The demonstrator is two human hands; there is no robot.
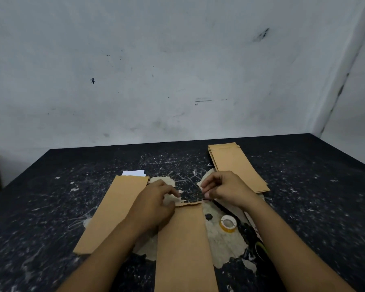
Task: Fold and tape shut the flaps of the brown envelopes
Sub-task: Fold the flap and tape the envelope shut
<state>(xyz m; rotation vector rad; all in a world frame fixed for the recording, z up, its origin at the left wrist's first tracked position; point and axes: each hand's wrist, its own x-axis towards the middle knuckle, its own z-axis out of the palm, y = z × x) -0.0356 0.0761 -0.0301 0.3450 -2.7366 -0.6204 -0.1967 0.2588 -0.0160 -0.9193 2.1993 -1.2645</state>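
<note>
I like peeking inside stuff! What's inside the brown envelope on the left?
White paper pokes out of the far end of the left envelope. The rest of it is covered by the brown paper, so how far down it goes cannot be seen.

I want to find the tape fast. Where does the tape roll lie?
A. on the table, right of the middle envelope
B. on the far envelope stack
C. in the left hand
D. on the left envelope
A: the tape roll sits on the table just right of the middle envelope, below the right hand.
</note>
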